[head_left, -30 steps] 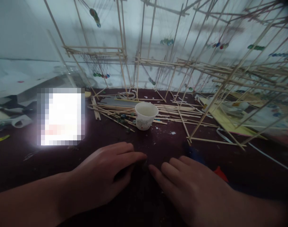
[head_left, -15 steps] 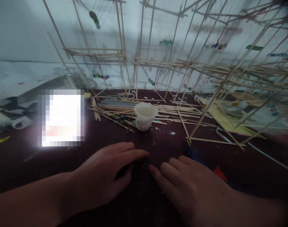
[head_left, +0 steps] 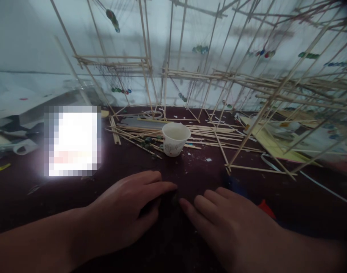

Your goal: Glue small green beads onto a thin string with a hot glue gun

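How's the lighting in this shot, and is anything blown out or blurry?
Head view: the foreground is dim, leaving the left hand and right hand dark; head view: a pixelated white patch glares at left, its contents unreadable; head view: the white cup looks fairly clear, while the far right edge looks soft.

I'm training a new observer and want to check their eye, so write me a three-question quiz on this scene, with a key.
1. True or false: a gap shows between the left hand and the right hand.

2. Multiple choice: which item stands upright on the dark table, beyond the hands?
A) a red kettle
B) a white cup
C) a glass vase

3. Fill in the missing word: clusters of coloured balls hang from a frame built of thin ____.

Key: 1. True. 2. B. 3. Sticks.
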Demonstrator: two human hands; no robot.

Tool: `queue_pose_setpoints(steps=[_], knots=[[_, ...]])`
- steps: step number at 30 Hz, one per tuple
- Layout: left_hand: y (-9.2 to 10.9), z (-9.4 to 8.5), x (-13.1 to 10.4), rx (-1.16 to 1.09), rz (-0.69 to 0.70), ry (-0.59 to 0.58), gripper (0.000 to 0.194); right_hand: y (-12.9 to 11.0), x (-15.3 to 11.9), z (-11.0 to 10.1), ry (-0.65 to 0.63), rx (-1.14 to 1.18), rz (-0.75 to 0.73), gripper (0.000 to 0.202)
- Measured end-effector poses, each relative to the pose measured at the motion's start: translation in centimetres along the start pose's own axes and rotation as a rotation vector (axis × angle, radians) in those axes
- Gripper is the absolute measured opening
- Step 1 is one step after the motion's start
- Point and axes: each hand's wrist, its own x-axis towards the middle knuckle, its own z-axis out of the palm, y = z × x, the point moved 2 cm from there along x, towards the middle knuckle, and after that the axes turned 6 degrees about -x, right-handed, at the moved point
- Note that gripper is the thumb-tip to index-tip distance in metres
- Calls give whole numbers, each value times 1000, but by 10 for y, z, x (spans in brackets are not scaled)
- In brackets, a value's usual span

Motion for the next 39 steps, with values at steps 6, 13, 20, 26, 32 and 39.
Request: queue_pose_setpoints(steps=[6, 13, 20, 26, 32, 39], knots=[[-6, 4, -8, -1, -70, -22, 56, -1, -1, 0, 0, -11, -19, 25], [2, -1, 3, -47, -6, 0, 49, 0, -1, -2, -26, 0, -5, 20], [4, -5, 4, -35, 10, 10, 50, 0, 0, -1, 1, -21, -24, 29], [8, -9, 7, 25, 41, 5, 46, -1, -1, 1, 20, -35, -16, 30], [10, -10, 6, 55, 58, 2, 49, 1, -1, -2, -10, 2, -9, 25], [11, -11, 6, 43, 19, -59, 52, -4, 0, 14, 43, 38, 84, 18]])
